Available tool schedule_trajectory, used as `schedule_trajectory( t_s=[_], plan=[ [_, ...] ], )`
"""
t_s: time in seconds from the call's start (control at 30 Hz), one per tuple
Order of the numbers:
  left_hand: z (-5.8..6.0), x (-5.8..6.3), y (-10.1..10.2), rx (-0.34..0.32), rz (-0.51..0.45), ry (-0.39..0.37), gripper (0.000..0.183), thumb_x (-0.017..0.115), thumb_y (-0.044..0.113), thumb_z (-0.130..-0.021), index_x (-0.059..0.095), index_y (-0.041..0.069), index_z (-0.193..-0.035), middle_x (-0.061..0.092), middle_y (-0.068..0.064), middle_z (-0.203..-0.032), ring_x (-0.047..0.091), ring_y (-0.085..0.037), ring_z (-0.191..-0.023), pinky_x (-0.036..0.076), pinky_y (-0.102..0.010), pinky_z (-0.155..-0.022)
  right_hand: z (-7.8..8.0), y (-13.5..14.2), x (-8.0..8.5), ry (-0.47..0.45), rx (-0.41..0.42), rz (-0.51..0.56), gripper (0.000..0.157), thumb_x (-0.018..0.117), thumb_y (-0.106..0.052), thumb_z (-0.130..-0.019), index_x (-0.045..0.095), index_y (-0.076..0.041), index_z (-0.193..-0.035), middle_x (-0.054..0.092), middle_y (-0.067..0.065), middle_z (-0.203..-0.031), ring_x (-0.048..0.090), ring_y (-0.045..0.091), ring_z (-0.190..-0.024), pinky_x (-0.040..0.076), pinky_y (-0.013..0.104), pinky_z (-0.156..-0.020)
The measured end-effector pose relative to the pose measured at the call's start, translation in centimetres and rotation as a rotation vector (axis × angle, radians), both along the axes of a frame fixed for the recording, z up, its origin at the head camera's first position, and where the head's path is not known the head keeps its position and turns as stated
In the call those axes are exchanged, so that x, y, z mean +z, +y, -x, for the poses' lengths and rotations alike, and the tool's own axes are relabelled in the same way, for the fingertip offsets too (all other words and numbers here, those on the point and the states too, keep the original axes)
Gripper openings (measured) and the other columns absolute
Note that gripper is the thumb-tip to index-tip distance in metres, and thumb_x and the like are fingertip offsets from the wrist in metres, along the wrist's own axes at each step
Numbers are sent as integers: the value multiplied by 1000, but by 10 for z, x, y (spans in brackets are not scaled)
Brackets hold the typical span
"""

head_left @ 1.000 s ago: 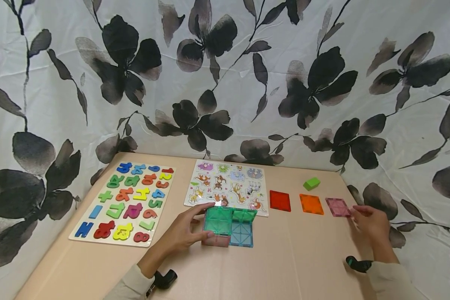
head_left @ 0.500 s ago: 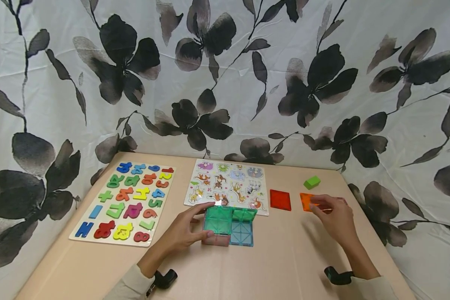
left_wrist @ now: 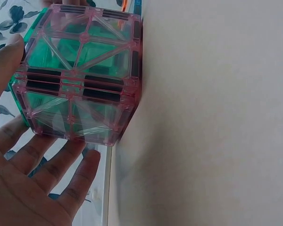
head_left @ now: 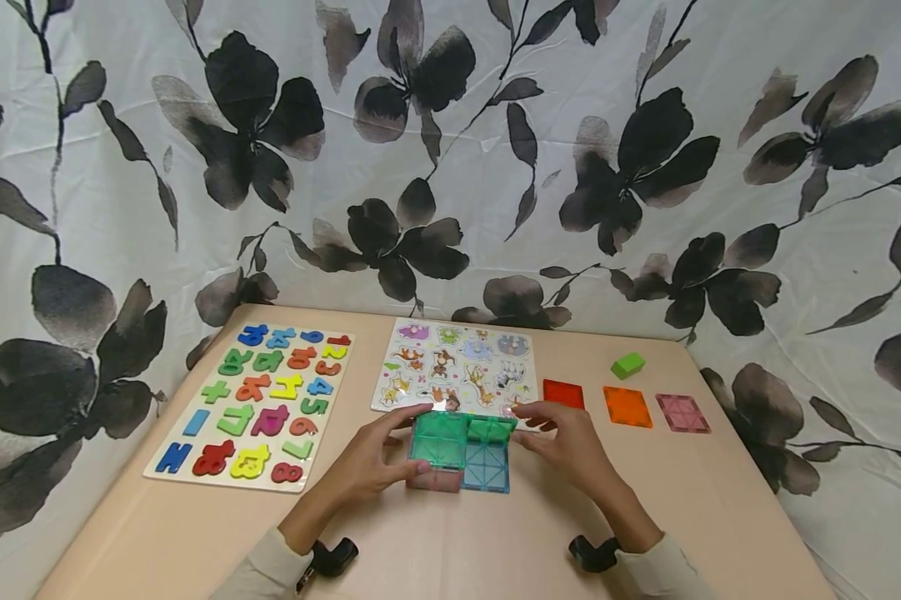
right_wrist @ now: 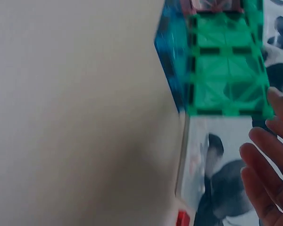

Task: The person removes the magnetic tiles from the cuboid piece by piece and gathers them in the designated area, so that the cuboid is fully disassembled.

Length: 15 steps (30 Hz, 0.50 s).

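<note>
A see-through structure of magnetic tiles (head_left: 439, 442) stands on the table in the middle of the head view. Green tiles top its left part, a green tile (right_wrist: 224, 77) rises at the right, and a blue tile (head_left: 486, 470) faces front. Pink tiles (left_wrist: 80, 52) form the near left sides, as the left wrist view shows. My left hand (head_left: 367, 454) grips the structure from the left, index finger at the top and thumb low in front. At its right edge, my right hand (head_left: 570, 442) has its fingers loosely spread, fingertips right at the green tile's corner.
Red (head_left: 563, 394), orange (head_left: 628, 407) and pink tiles (head_left: 683, 413) lie flat in a row on the right. Behind them is a green block (head_left: 628, 365). An animal picture board (head_left: 458, 362) lies behind the structure, and a letter-and-number puzzle board (head_left: 311, 454) lies at left.
My right hand has left the pink tile at the far right, passed over the orange one, and come left to the structure. The left hand has kept its hold.
</note>
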State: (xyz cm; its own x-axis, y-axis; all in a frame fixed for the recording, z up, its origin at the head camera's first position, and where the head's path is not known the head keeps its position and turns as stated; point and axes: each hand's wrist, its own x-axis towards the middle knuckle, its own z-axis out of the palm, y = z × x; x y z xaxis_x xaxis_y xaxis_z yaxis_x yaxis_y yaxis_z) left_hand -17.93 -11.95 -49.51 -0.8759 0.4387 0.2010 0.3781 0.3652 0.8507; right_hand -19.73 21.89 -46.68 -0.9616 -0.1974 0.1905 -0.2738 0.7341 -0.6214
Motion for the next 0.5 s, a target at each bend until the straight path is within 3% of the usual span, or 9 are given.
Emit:
schedule_trajectory(
  t_s=[0.1, 0.33, 0.5],
  plan=[
    [1, -1, 1, -8, -3, 5, 77, 85, 32, -92, 48, 22, -159, 53, -6, -162, 58, -33, -142, 57, -56, -108, 0, -11, -5, 7, 15, 11, 33, 90, -18, -87, 81, -18, -118, 81, -3, -110, 71, 15, -94, 63, 24, -81],
    [0, 1, 0, 2, -7, -4, 77, 85, 32, -91, 49, 22, -159, 53, -7, -161, 59, -33, -142, 56, -58, -109, -6, -23, -11, 90, 9, 24, 25, 89, -11, -86, 81, -17, -110, 80, -4, -103, 70, 9, -85, 66, 30, -83],
    [0, 1, 0, -4, -12, -14, 77, 86, 30, -91, 49, 21, -159, 54, -8, -161, 59, -34, -142, 55, -58, -110, -14, -23, -16, 142, 7, -1, 24, 88, -8, -87, 80, -19, -107, 78, -7, -99, 68, 6, -84, 65, 25, -81]
  ],
)
